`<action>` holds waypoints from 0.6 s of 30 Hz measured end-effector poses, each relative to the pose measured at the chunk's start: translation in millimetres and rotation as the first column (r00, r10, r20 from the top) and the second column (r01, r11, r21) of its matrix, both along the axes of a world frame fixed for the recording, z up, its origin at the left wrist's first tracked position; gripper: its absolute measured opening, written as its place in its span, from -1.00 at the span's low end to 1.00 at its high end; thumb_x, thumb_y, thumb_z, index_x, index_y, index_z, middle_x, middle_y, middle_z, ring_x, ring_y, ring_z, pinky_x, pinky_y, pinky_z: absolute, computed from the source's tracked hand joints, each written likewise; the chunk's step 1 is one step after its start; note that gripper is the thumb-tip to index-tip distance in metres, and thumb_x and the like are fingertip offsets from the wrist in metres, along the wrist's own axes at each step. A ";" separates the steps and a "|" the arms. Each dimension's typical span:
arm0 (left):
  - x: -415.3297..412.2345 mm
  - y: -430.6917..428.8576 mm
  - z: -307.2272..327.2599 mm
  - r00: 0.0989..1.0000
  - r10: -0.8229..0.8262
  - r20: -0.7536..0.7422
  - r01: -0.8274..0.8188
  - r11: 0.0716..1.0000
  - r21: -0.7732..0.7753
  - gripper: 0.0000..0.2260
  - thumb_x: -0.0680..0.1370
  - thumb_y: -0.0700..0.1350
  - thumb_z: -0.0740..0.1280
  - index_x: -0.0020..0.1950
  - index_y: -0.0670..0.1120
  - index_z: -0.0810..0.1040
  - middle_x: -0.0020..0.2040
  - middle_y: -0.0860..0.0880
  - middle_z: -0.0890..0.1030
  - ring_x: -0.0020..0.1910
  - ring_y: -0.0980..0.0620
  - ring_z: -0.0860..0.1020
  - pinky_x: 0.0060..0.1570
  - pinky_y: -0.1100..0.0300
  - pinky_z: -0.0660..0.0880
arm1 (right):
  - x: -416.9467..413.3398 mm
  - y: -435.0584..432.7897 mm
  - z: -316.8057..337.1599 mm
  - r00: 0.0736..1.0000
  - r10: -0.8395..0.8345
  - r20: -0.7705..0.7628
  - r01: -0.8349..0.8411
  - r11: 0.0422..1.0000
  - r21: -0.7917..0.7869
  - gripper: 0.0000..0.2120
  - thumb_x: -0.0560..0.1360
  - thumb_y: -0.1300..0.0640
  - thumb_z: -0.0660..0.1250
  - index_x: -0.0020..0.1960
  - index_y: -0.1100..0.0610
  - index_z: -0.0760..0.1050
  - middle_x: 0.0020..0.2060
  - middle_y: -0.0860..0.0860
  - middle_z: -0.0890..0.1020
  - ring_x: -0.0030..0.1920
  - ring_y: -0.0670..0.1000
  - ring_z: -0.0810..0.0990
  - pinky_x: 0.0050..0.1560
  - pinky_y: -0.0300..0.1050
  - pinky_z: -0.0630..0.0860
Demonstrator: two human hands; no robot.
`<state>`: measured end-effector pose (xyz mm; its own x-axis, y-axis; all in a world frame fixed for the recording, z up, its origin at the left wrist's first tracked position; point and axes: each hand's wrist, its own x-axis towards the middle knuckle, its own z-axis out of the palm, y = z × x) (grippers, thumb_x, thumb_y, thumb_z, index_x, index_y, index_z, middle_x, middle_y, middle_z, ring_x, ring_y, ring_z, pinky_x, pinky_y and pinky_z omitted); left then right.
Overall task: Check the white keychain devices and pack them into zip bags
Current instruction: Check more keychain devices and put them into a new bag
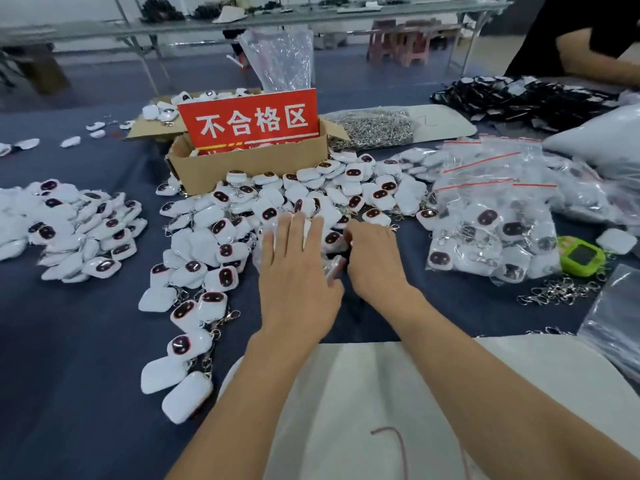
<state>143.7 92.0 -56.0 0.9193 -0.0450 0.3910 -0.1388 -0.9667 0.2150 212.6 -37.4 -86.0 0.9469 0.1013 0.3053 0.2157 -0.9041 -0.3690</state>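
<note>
As the left hand (294, 268) presses flat, fingers straight, on white keychain devices (221, 233) heaped on the blue table (86, 341), the right hand (375, 261) curls beside a zip bag (334, 266), grasp unclear.

Even soft light; edges warped, background blurred.

The blue-covered table (69, 341) bears white keychain devices (221, 227), a cardboard box (249, 168), zip bags (485, 216) and, seemingly, metal clasps (561, 291).
</note>
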 end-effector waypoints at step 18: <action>0.1 -49.2 -23.8 0.928 -0.351 -0.126 0.081 0.519 -0.851 -0.77 0.48 -0.02 0.44 0.08 0.27 0.69 -0.17 0.15 0.73 -0.14 0.19 0.68 -0.03 0.22 0.56 | -78.7 -63.1 10.9 0.970 0.089 -0.228 0.211 0.167 0.963 -0.82 0.53 0.32 0.42 0.04 0.08 0.68 -0.24 0.02 0.71 -0.29 -0.06 0.60 -0.25 -0.25 0.53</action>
<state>143.8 42.8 -79.8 0.9917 -0.0416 0.1217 -0.1285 -0.2855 0.9497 133.9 -100.6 -75.1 0.9773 -0.1984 -0.0746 -0.0274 0.2307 -0.9726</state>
